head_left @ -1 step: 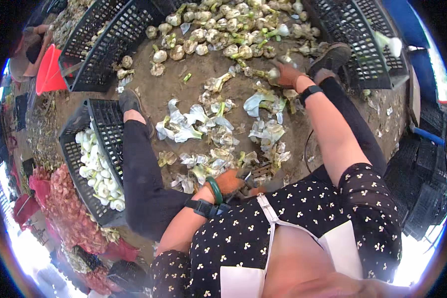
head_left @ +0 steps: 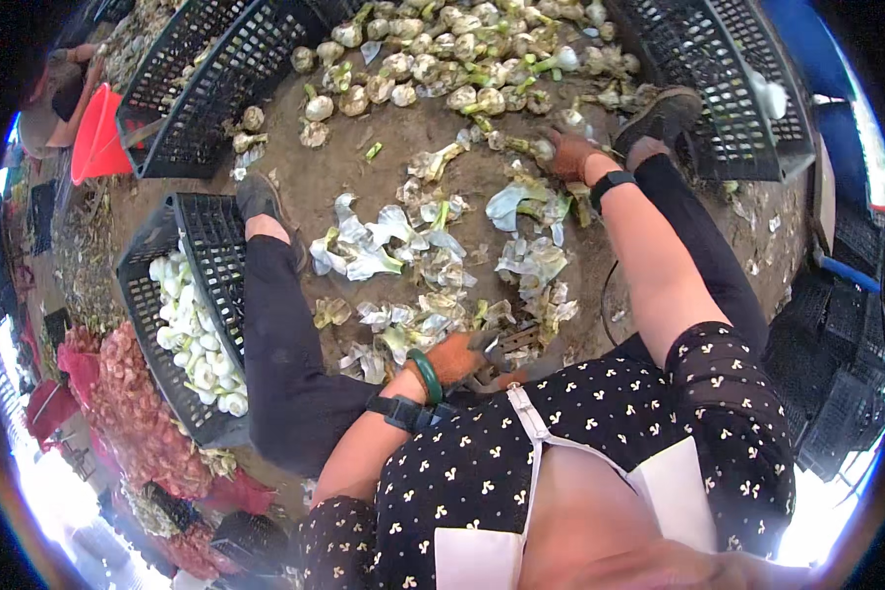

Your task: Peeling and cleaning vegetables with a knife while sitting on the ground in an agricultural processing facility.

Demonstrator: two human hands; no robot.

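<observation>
The right hand [head_left: 565, 152] closes around a garlic bulb [head_left: 544, 149] at the far pile; the left hand [head_left: 459, 356] grips shears [head_left: 501, 352]. Best lift the bulb by its stem.

No packages, labels, signs or screens visible anywhere

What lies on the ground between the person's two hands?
In the head view, pale peeled husks lie scattered on the bare dirt between the left hand and the right hand.
</observation>
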